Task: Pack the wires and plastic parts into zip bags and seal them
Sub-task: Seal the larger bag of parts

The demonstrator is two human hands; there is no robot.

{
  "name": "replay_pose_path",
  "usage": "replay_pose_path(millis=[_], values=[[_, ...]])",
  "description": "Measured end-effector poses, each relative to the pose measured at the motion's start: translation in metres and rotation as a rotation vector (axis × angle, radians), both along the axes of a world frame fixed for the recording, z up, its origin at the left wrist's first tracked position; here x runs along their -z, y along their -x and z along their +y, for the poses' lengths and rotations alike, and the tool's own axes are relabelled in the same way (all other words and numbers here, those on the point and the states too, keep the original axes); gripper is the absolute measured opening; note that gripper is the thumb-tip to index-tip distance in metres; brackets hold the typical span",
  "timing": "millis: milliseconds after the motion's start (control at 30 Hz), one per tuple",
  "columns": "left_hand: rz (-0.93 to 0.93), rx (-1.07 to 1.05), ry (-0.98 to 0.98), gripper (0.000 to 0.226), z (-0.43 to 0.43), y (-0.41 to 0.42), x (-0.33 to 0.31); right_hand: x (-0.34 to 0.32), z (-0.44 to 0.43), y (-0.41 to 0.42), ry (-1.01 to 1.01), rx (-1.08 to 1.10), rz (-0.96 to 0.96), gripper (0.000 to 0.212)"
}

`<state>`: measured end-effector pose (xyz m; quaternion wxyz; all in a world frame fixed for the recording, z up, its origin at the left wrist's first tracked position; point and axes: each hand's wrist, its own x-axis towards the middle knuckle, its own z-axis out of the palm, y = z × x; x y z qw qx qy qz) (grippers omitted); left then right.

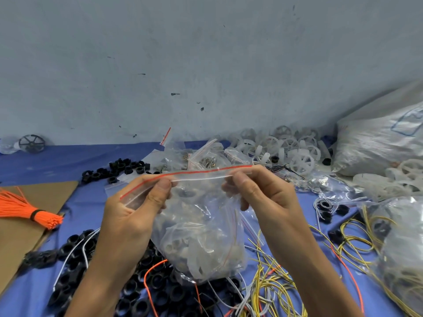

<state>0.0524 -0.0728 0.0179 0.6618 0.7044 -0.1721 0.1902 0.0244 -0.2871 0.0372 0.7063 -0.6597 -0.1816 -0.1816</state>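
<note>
Zip bag (201, 236) stuffed with white plastic parts (183, 248) hangs in the air between our hands, its bottom just above the heap of black plastic rings (158, 284) on the blue cloth (91, 156). Our left hand (135, 209) pinches the left end of the bag's zip strip (199, 177) between thumb and curled fingers. Our right hand (263, 193) pinches the same strip nearer the bag's right end, so the strip runs taut between them under its red line. We judge the step in hand to be the sealing, though we cannot tell whether the track between the two pinches is already pressed together. To do it well, we hold one end firm and run the other thumb and forefinger along the strip from end to end, pressing both halves squarely so no gap is left. The bag bulges, so we first squeeze out air and push the parts down from the mouth, lest a piece or a fold of film catch in the track. Loose yellow wires (274, 284) lie below and right of the bag, apart from its mouth
</note>
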Motion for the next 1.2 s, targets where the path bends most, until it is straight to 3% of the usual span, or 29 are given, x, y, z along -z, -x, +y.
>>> replay_pose_path(millis=[167, 267, 400, 600, 700, 800, 1067, 1200], values=[[0.078, -0.087, 0.101, 0.024, 0.006, -0.005, -0.002, 0.002, 0.023, 0.013, 0.351, -0.007, -0.091, 0.018], [0.046, -0.168, 0.002, 0.022, 0.008, -0.004, -0.003, 0.003, 0.036, 0.019, 0.435, -0.054, -0.083, 0.02], [-0.027, -0.25, -0.239, 0.029, 0.01, 0.0, -0.004, 0.002, 0.033, 0.017, 0.437, -0.044, -0.05, 0.019], [0.056, 0.013, -0.367, 0.043, 0.005, 0.003, -0.006, 0.003, 0.031, 0.014, 0.428, -0.015, -0.072, 0.015], [0.088, 0.136, -0.382, 0.051, 0.005, 0.004, -0.009, 0.006, 0.029, 0.011, 0.367, 0.017, -0.042, 0.015], [0.085, 0.227, -0.355, 0.04, 0.001, 0.005, -0.008, 0.007, 0.027, 0.009, 0.338, 0.029, -0.047, 0.016], [0.014, 0.134, -0.267, 0.025, -0.003, 0.013, -0.013, 0.006, 0.026, 0.009, 0.249, -0.006, -0.048, 0.009], [0.06, 0.052, -0.207, 0.056, 0.003, 0.01, -0.013, 0.002, 0.016, 0.006, 0.146, -0.001, -0.047, 0.011]])
